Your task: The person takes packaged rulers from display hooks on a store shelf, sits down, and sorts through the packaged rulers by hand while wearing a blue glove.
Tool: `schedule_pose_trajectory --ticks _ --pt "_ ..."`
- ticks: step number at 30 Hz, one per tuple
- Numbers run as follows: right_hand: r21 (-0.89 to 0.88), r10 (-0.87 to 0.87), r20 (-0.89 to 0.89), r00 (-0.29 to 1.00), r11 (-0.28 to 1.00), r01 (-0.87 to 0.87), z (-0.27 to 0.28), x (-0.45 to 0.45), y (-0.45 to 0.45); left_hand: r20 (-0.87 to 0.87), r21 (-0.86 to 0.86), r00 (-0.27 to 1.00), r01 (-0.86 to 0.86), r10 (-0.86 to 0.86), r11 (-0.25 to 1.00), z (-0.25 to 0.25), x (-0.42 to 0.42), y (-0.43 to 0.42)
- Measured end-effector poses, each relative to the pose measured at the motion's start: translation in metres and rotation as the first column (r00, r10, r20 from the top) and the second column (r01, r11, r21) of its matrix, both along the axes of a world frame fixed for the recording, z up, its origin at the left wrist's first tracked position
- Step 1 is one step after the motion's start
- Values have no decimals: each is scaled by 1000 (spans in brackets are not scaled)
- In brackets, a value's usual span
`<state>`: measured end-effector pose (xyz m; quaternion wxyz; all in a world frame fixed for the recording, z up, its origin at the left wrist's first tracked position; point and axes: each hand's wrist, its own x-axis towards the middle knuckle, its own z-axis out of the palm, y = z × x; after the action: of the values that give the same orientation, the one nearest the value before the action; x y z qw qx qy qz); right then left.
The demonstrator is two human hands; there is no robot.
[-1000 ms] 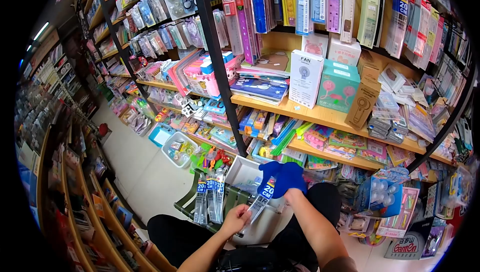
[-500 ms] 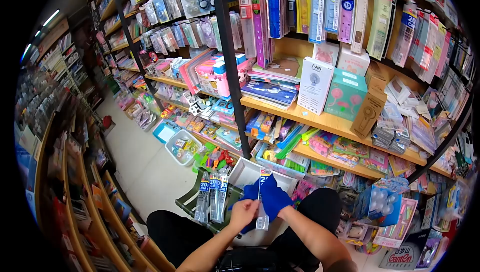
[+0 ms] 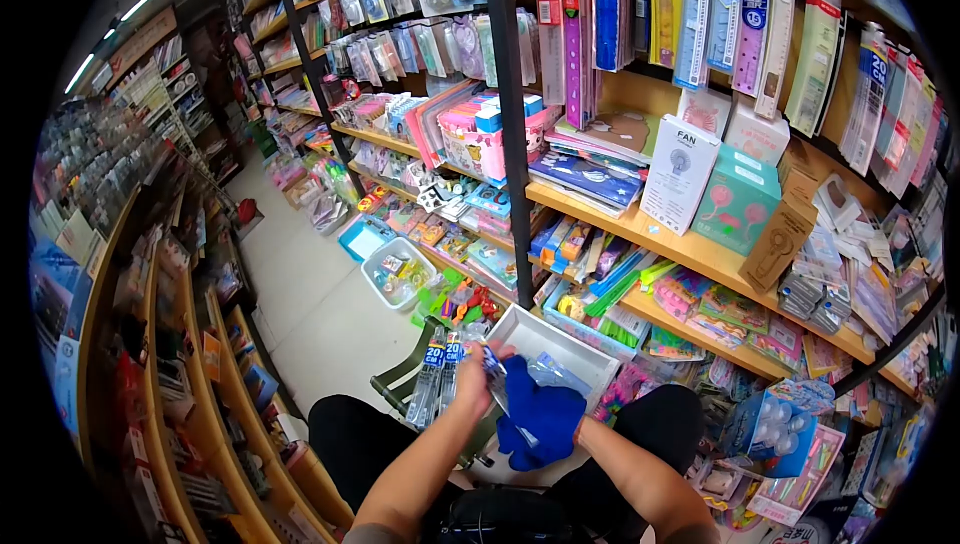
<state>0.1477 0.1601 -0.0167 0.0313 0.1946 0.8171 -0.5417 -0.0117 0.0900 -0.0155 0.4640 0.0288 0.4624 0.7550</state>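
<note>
My left hand [image 3: 474,384] is closed around a slim clear packet [image 3: 497,377], which slants down across the blue cloth. It resembles the "20 CM" ruler packets [image 3: 428,384] lying on a dark green folding stool [image 3: 405,374] just beside that hand. A bunched blue cloth [image 3: 540,414] covers my right hand [image 3: 572,428], whose fingers are hidden under it; the cloth presses against the packet's lower part. Behind both hands stands a white open box [image 3: 592,369], with a clear packet [image 3: 555,372] lying inside.
A tall shelf [image 3: 640,229] with hanging rulers, a fan box [image 3: 680,172] and stationery rises ahead and to the right. Book racks [image 3: 150,344] line the left. A clear tub [image 3: 398,272] sits on the aisle floor. At right stand a blue carton [image 3: 770,429] and heaped packages.
The packet has turned from upright to slanted, and my left hand has moved up toward its top end. The blue cloth has slid to its lower part. The view has shifted left.
</note>
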Motion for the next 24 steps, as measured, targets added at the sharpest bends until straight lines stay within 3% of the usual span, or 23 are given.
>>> schedule_pose_trajectory --ticks 3,6,10,12,14,15,16,18,22,24 --pt "87 67 -9 998 994 -66 2 -1 -1 26 13 998 -50 49 999 9 -13 -6" --pt "171 128 -10 992 977 -125 3 -4 0 107 61 970 213 -219 975 -9 5 -11" --pt "283 232 4 973 933 -224 10 -8 3 142 104 990 -11 -3 995 -23 -9 -10" --pt "332 293 13 956 901 -280 16 -8 5 86 81 982 -177 170 981 -22 -36 -16" --pt "396 347 41 937 855 -334 23 -8 5 -285 -134 935 -255 209 958 -32 -74 -35" --pt "423 369 56 928 833 -356 28 -9 5 -512 -393 852 -344 108 853 -30 -85 -43" --pt "450 391 75 917 807 -381 33 -9 6 -787 -450 609 -462 -95 765 -70 -108 -61" --pt "486 377 103 920 788 -377 39 -9 10 -773 -635 443 -559 -455 534 -73 -113 -91" --pt "487 103 -1 995 869 -90 3 -6 19 -671 -738 474 -500 -570 453 -87 -112 -119" --pt "447 103 -55 993 892 -68 -1 -8 24 -620 -784 544 -443 -565 435 -89 -113 -119"
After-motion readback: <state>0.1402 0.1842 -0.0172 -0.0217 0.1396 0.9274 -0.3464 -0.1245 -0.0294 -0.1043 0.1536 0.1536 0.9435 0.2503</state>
